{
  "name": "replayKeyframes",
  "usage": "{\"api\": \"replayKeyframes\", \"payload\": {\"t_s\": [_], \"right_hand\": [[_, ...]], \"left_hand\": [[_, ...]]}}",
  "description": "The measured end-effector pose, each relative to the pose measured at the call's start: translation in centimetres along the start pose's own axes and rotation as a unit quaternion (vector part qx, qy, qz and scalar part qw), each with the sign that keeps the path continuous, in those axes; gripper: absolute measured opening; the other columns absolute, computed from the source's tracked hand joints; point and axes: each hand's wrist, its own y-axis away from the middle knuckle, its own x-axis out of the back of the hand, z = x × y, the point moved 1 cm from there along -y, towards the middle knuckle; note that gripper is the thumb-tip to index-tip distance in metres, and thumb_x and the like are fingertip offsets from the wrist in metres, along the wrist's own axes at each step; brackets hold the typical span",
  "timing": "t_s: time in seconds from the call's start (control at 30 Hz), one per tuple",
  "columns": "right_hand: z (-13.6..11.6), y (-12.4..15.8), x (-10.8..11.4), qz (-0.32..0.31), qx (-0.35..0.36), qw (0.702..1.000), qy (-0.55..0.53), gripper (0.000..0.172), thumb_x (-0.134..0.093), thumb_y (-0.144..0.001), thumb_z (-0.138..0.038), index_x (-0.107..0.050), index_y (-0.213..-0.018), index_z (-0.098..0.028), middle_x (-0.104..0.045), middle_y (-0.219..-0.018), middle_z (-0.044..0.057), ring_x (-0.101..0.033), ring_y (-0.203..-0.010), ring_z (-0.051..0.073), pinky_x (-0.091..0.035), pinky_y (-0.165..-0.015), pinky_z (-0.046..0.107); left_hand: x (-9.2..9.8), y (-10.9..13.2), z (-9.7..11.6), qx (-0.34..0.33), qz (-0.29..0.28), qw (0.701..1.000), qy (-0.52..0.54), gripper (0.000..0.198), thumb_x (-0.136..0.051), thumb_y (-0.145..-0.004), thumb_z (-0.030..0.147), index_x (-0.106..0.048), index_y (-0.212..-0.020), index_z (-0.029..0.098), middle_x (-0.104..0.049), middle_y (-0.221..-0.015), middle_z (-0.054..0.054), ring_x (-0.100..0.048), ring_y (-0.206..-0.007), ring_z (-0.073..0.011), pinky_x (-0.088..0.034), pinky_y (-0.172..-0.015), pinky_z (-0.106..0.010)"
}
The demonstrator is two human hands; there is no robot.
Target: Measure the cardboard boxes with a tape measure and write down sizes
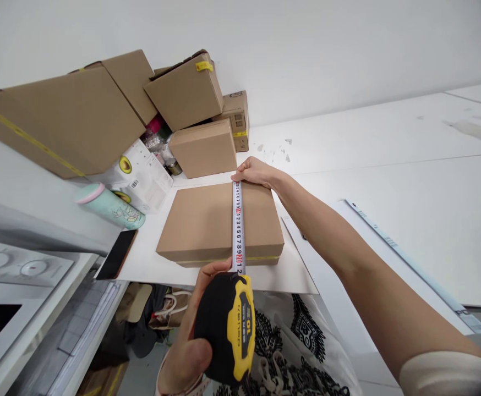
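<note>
A flat brown cardboard box [201,223] lies on a white table [389,181] near its front edge. A white measuring tape blade [238,225] stretches across the box from front to back. My left hand [191,335] is closed round the black and yellow tape measure case [228,324] just in front of the box. My right hand [255,171] reaches over the box and pinches the tape's end against the box's far edge.
A heap of cardboard boxes [100,104] stands at the back left against the white wall. A mint bottle with a pink cap [110,205], a white printed package [141,173] and a black phone [116,254] lie left of the box. A long ruler [409,258] lies right.
</note>
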Motion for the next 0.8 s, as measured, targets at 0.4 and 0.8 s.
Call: {"api": "replayKeyframes", "payload": {"t_s": [0.4, 0.8], "right_hand": [[-0.1, 0.1, 0.1, -0.007, 0.003, 1.0, -0.002, 0.022, -0.075, -0.072, -0.022, -0.062, -0.056, -0.015, -0.06, -0.056, 0.003, -0.054, -0.053, 0.013, -0.046, -0.051, 0.028], [-0.5, 0.7, 0.1, 0.062, 0.085, 0.993, 0.052, 0.035, -0.07, -0.082, -0.035, -0.055, -0.056, -0.017, -0.053, -0.056, -0.001, -0.048, -0.057, 0.011, -0.04, -0.058, 0.025]], "left_hand": [[-0.1, 0.1, 0.1, 0.002, 0.022, 1.0, -0.021, 0.09, -0.082, -0.056, 0.067, -0.052, -0.133, 0.034, -0.054, -0.123, -0.008, -0.055, -0.086, -0.0228, -0.049, -0.069, -0.032], [0.9, 0.0, 0.2, -0.018, -0.03, 0.998, -0.043, 0.086, -0.077, -0.066, 0.066, -0.054, -0.139, 0.028, -0.064, -0.117, -0.014, -0.064, -0.102, -0.0387, -0.056, -0.08, -0.047]]}}
